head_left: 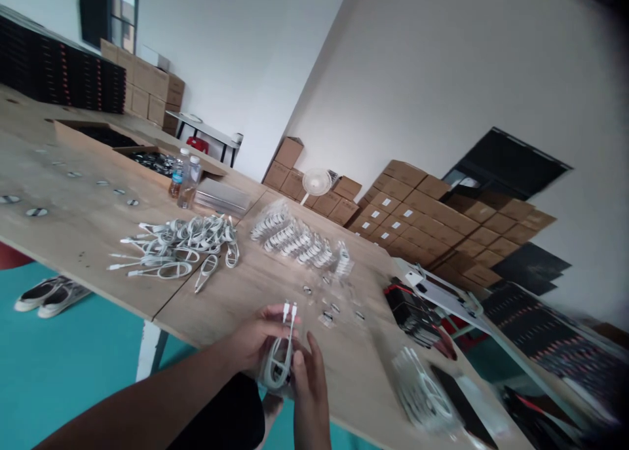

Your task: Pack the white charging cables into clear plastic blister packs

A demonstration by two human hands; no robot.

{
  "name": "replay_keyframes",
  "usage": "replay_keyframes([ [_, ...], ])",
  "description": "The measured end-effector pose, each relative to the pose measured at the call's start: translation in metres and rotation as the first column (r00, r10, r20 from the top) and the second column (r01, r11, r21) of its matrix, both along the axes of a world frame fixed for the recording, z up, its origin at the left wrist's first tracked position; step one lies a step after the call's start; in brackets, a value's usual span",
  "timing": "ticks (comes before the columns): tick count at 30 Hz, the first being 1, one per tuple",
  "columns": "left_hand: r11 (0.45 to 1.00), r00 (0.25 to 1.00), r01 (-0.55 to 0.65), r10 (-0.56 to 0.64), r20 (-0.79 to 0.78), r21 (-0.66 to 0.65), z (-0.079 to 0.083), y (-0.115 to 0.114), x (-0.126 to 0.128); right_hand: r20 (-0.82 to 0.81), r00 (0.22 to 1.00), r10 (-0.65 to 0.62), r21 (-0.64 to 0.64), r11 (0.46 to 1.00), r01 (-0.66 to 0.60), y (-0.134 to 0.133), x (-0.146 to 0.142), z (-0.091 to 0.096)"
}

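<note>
The left grip (pixel 254 338) is pinching a white coiled cable with two upright plugs (pixel 276 368) just below those plugs, probably holding its loops together; the coil appears to be sitting in a clear plastic bag (pixel 281 390) over the near edge of the pale wooden desk (pixel 211 319). The right grip (pixel 311 375) is curving around the bag's side, seemingly steadying it; I can't tell whether it is pressing. Beyond, loose white cables (pixel 189 243) are lying heaped, while bagged white cables (pixel 299 242) are lining up neatly, presumably avoiding tangles.
</note>
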State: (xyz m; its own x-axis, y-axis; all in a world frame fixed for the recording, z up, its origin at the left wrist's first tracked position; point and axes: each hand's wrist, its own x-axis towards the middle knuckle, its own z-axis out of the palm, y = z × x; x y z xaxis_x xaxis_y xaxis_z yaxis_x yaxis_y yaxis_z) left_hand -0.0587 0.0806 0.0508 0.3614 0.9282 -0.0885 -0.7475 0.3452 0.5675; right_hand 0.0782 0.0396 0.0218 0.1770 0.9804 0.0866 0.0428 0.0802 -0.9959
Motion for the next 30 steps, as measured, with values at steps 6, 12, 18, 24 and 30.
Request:
replay_keyframes([
  [6, 0.998, 0.997, -0.056, 0.057, 0.053, -0.003, -0.001, 0.006, -0.006, -0.056, 0.997, 0.057, 0.051, 0.997, -0.054, -0.023, -0.014, -0.014],
  [12, 0.998, 0.997, -0.014, 0.010, 0.078, 0.056, -0.004, 0.003, -0.002, -0.029, 0.998, 0.056, 0.012, 0.998, -0.056, -0.022, -0.006, -0.007],
  [18, 0.998, 0.995, -0.053, 0.050, 0.091, 0.022, -0.004, 0.003, 0.001, -0.032, 0.998, 0.051, -0.005, 0.999, -0.051, -0.020, -0.004, -0.013],
  [24, 0.992, 0.985, -0.126, 0.127, 0.114, -0.010, -0.007, 0.006, 0.006, 0.359, 0.909, -0.211, 0.239, 0.963, 0.129, -0.019, -0.006, -0.028],
  [30, 0.990, 0.984, -0.136, 0.131, 0.123, 0.028, -0.015, 0.009, 0.020, 0.664, 0.640, -0.387, 0.503, 0.864, 0.001, -0.015, 0.002, -0.036],
])
